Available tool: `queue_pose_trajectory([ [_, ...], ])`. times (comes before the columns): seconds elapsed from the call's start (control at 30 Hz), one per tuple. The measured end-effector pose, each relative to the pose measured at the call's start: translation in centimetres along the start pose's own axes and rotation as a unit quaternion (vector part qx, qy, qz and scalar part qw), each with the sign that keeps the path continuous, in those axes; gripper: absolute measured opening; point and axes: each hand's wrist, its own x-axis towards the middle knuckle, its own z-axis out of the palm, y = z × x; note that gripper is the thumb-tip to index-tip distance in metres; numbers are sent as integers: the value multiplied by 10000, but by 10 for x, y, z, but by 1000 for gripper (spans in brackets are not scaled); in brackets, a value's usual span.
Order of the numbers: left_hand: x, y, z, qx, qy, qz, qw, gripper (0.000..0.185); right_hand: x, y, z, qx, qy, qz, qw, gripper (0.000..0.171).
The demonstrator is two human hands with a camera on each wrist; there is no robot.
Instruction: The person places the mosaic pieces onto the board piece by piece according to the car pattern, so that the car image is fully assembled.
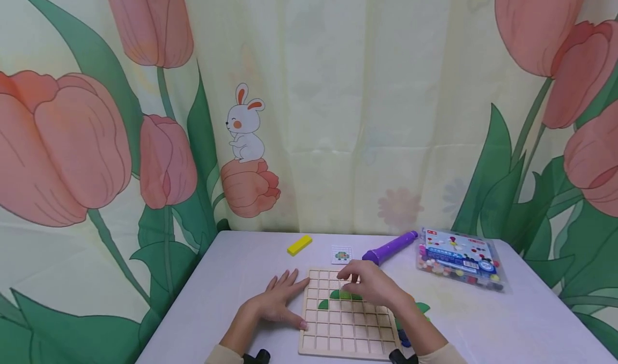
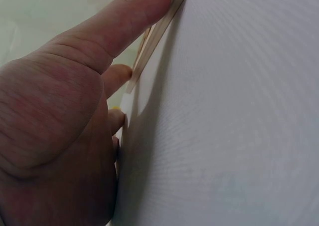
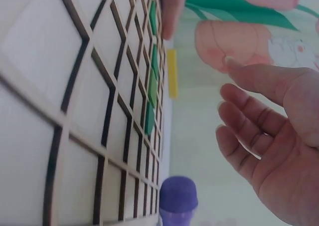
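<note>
left hand (image 1: 276, 303): fingers spread | right hand (image 1: 373, 284): fingers bent (thumb apart)

In the head view, looked forward and down from above the near side of the wooden board (image 1: 340, 345), far enough back to fit the whole board and the flowery curtain (image 1: 323, 112) behind it. In the left wrist view, looked from low beside the board's left edge, tipped sideways, very close to the left hand (image 2: 55, 111). In the right wrist view, looked low across the board toward its far side, also tipped sideways, near the right hand (image 3: 279, 126). Shared the board's squares, green pieces (image 3: 152, 91) on it and yellow block (image 1: 300, 245) beyond it between head and right wrist views. Shared the board's left edge between head and left wrist views.
</note>
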Motion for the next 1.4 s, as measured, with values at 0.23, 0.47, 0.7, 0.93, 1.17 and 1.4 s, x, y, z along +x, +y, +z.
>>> queue_pose_trajectory([
  [0.23, 1, -2, -2, 55, 87, 41, 9999, 111, -10, 10, -16, -63, 307, 501, 9983, 18],
  [0.47, 1, -3, -1, 69, 102, 53, 9999, 111, -21, 19, -31, -30, 537, 881, 9947, 20],
  [0.7, 1, -3, 0, 35, 98, 4, 9999, 110, -31, 28, -47, 89, 426, 1213, 9917, 23],
  [0.93, 0, -2, -1, 27, 95, 15, 10000, 111, -41, 38, -61, 60, 209, 1315, 9911, 26],
  [1.17, 0, -2, 0, 34, 94, 16, 9999, 112, -51, 45, -71, 326, -242, 1346, 9901, 28],
  [1.4, 1, -3, 3, -53, 29, 30, 10000, 111, -62, 57, -76, 279, -384, 1747, 9835, 26],
])
